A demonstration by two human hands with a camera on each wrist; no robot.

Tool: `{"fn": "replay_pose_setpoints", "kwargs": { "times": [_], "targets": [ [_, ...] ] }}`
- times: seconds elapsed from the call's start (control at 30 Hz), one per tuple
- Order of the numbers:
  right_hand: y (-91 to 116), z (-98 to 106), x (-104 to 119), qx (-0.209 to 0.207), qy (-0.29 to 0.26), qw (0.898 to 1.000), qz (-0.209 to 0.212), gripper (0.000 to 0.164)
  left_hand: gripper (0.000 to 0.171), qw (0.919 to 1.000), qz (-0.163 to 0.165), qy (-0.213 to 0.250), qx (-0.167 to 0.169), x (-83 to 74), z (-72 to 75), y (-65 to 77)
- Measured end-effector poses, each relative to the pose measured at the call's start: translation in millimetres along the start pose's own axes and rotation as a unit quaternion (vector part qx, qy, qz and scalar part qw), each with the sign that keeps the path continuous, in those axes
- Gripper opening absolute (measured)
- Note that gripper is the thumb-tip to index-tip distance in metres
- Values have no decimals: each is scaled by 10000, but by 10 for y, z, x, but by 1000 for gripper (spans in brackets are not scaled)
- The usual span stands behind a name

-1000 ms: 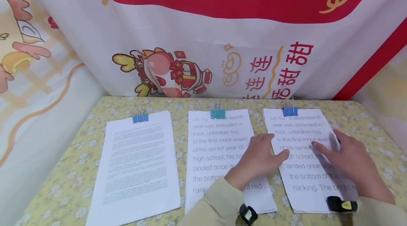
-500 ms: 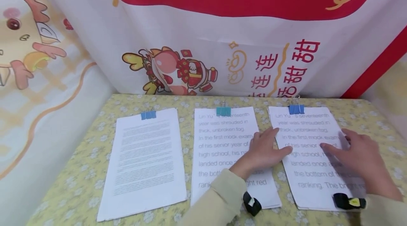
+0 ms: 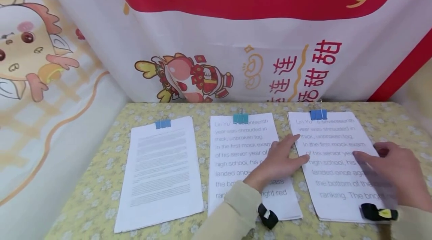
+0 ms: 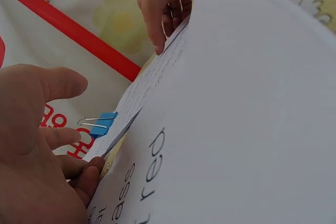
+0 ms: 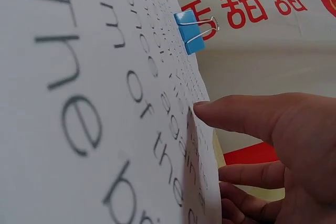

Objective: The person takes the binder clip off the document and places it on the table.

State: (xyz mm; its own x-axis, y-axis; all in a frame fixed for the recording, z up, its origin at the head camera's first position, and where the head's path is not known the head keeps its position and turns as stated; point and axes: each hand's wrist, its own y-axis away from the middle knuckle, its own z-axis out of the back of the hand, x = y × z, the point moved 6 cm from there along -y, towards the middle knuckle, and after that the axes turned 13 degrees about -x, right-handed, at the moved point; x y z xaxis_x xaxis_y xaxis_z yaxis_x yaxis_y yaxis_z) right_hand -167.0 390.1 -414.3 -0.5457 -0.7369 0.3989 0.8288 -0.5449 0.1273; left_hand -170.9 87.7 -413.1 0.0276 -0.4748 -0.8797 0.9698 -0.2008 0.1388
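Three clipped paper stacks lie in a row. My right hand (image 3: 396, 165) is at the right edge of the right stack (image 3: 332, 180), its thumb over the printed page and its other fingers at the side in the right wrist view. My left hand (image 3: 278, 161) reaches over the middle stack (image 3: 243, 165), its thumb and fingers spread towards the right stack's left edge. A blue binder clip (image 3: 318, 114) holds the right stack's top, and a teal binder clip (image 3: 240, 118) holds the middle one's. The right stack's binder clip (image 5: 189, 31) also shows in the right wrist view.
At the left lies a stack in small print (image 3: 162, 180) with its own blue binder clip (image 3: 163, 123). The table wears a yellow floral cloth (image 3: 98, 191). A printed curtain (image 3: 209, 30) hangs along the table's back edge.
The head view has shifted, so the stacks appear farther right. My right hand has moved slightly outward, uncovering more of the page. My left hand stays beside the right stack's left edge.
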Motion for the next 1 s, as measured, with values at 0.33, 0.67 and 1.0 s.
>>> {"fn": "replay_pose_setpoints", "kwargs": {
  "times": [0.33,0.67,1.0],
  "targets": [
    [34,41,52,163,7,9999,-1,106,68,9990,300,80,-330,-20,36,-27],
    [35,69,39,271,-109,9994,-173,106,63,9934,825,685,-396,-72,45,-50],
    [12,120,32,70,-407,9991,-139,80,58,9818,949,1519,-633,-15,77,-100]
  ]
}}
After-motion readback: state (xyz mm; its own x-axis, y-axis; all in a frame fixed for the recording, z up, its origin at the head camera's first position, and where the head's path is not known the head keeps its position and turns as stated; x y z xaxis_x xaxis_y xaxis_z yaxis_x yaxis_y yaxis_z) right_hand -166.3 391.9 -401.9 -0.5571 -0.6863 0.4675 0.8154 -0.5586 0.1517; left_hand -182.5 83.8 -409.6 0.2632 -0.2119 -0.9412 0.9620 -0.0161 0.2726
